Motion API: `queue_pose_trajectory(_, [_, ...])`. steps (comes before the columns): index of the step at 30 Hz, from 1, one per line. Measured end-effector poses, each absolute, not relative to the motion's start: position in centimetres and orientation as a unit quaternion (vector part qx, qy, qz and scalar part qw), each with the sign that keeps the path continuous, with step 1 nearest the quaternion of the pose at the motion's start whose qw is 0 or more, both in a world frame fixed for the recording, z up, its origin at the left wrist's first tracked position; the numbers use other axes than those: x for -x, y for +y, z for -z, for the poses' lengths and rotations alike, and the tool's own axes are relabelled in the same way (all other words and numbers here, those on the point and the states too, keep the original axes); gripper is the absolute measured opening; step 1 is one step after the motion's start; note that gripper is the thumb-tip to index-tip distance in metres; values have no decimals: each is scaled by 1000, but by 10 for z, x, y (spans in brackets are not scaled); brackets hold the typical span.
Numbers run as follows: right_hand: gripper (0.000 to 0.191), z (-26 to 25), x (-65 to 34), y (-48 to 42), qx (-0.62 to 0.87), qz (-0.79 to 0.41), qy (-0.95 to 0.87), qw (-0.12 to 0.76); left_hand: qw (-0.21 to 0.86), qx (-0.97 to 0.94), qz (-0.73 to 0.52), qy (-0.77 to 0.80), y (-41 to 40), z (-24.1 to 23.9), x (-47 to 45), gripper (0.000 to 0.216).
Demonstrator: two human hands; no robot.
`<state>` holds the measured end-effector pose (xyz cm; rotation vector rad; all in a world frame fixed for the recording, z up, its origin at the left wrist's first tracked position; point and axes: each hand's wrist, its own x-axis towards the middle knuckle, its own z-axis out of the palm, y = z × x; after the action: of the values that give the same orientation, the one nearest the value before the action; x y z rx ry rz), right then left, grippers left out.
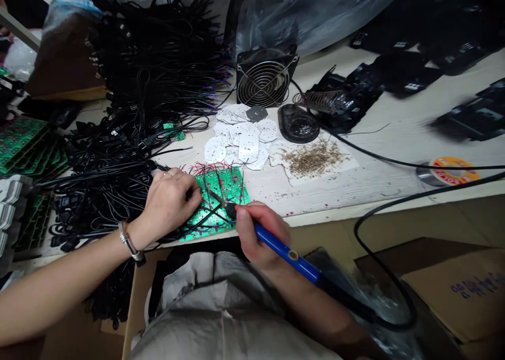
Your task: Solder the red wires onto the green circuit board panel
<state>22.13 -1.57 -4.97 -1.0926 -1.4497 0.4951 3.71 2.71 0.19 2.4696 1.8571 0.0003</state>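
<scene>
A blue-handled soldering iron (286, 252) is gripped in my right hand (262, 234), its tip angled up and left over the green circuit board (232, 184). The board lies at the bench's front edge, with thin red wires along its far side and black wires across it. My left hand (171, 199) rests over the board's left part, fingers curled in a pinch. A dark wire shows at its fingertips; the exact grip is partly hidden. Black cables (118, 184) lie beneath and left of this hand.
White plates (248, 142) are piled behind the board, near a small fan (266, 81). A black dish (299, 123), a coiled spring holder (323, 101), brown crumbs on paper (311, 160) and a solder spool (450, 171) lie rightward. Green boards (27, 144) are stacked left; the iron's cord (359, 228) loops right.
</scene>
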Motion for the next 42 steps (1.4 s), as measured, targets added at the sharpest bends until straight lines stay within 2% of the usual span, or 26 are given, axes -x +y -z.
queue_pose_trajectory(6, [13, 51, -218, -15, 485, -209, -620, 581, 13, -790, -16, 612, 24, 0, -39, 18])
queue_pose_trajectory(20, [13, 49, -215, -13, 491, -197, -624, 575, 85, -755, -36, 650, 25, -1, -42, 14])
queue_pose_trajectory(42, [8, 54, -205, -14, 461, -175, -633, 597, 26, -760, -25, 649, 25, 1, -42, 17])
